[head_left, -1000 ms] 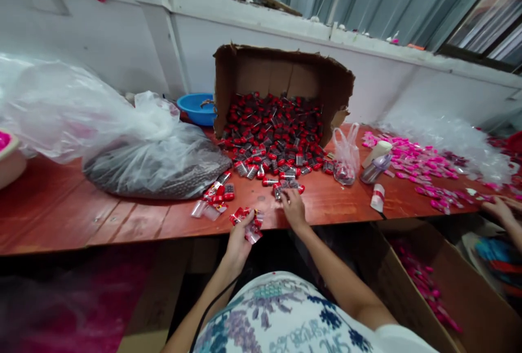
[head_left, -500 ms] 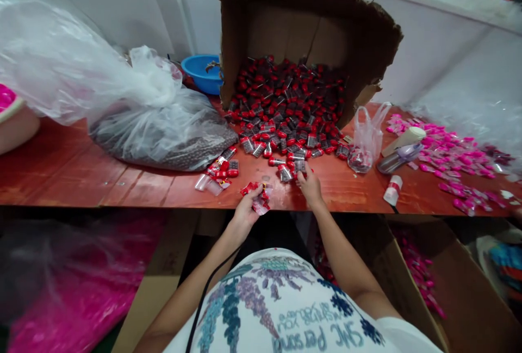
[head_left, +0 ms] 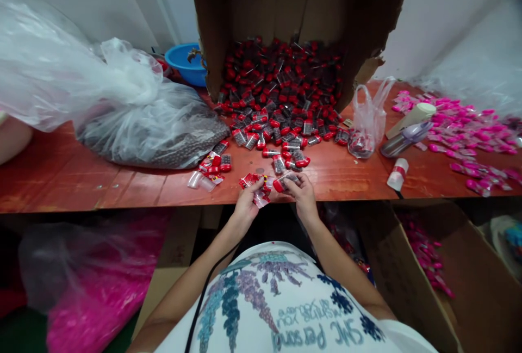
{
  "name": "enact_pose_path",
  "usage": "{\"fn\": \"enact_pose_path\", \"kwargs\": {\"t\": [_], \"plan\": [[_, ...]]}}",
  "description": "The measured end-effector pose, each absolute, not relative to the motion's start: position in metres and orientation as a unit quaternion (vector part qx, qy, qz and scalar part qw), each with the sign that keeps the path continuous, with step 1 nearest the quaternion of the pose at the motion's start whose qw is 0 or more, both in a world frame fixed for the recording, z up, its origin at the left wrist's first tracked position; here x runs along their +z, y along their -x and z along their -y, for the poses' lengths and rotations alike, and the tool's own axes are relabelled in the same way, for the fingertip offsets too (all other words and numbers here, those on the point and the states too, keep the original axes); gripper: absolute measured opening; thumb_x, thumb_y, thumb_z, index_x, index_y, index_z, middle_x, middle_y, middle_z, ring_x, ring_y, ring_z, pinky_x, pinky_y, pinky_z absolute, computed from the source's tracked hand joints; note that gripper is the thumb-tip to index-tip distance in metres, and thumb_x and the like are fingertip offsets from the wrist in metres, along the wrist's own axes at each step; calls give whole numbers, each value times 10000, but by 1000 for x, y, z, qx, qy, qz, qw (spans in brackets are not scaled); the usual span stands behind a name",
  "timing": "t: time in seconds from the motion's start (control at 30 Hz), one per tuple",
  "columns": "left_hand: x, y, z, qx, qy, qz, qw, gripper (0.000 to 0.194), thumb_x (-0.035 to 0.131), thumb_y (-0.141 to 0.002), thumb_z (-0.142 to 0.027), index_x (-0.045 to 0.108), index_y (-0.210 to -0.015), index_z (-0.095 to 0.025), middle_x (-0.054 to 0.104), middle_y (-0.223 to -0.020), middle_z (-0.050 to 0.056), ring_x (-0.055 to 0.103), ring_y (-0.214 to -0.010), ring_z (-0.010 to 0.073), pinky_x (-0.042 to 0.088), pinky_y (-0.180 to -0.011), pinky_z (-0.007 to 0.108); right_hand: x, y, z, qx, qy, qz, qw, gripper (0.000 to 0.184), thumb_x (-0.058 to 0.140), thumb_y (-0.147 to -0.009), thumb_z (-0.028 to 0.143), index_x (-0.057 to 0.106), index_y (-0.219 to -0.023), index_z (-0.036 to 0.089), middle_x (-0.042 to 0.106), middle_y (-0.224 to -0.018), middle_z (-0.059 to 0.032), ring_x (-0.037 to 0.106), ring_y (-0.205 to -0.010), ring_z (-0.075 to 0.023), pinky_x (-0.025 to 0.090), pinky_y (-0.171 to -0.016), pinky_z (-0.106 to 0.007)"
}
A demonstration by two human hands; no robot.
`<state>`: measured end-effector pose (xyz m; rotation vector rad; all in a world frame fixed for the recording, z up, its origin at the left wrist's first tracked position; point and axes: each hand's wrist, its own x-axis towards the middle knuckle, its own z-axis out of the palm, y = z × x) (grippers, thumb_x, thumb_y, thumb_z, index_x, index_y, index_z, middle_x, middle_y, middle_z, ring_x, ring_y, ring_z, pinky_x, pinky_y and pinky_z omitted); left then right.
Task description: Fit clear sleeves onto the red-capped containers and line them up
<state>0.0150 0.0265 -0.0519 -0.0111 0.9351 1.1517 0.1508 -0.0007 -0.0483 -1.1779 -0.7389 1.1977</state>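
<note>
Two hands [head_left: 247, 200] [head_left: 306, 198] over table edge [head_left: 130, 206], bare tabletop [head_left: 346, 181] beside

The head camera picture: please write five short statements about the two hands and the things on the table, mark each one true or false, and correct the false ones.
1. The left hand holds thin red-and-clear plastic pieces. True.
2. The right hand is empty. False: that hand holds a small clear container with a red end.
3. The torn brown cardboard box has its open side toward the person. True.
4. The round blue plastic basin is right of the cardboard box. False: it is on the left.
5. The large translucent plastic bag with dark contents lies on the reddish wooden table, left of the cardboard box. True.
</note>
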Motion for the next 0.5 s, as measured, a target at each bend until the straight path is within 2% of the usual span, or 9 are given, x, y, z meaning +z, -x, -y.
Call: {"fn": "enact_pose_path", "kwargs": {"t": [0.2, 0.37, 0.5], "plan": [[-52, -17, -25, 555, -23, -444, 703, 127, 655, -717, -7, 652, -800, -103, 702, -694, 55, 661, -587, 155, 546, -608, 259, -48, -152, 4, 528, 501, 301, 616, 359, 719, -664, 351, 534, -929, 194, 626, -832, 12, 629, -675, -130, 563, -566, -264], [-49, -18, -21, 540, -29, -440, 717, 108, 657, -717, -14, 647, -771, -106, 699, -679, 51, 650, -569, 148, 541, -595, 252, -49, -149, 6, 527, 503, 305, 614, 363, 722, -651, 356, 523, -908, 196, 627, -804, 19, 620, -657, -133, 568, -556, -277], [-50, -16, -20, 531, -15, -425, 733, 66, 643, -751, -41, 638, -760, -106, 692, -674, 52, 639, -553, 140, 535, -578, 246, -52, -148, 6, 525, 505, 316, 608, 347, 722, -646, 353, 535, -890, 192, 625, -786, 18, 603, -632, -124, 532, -512, -239]]}}
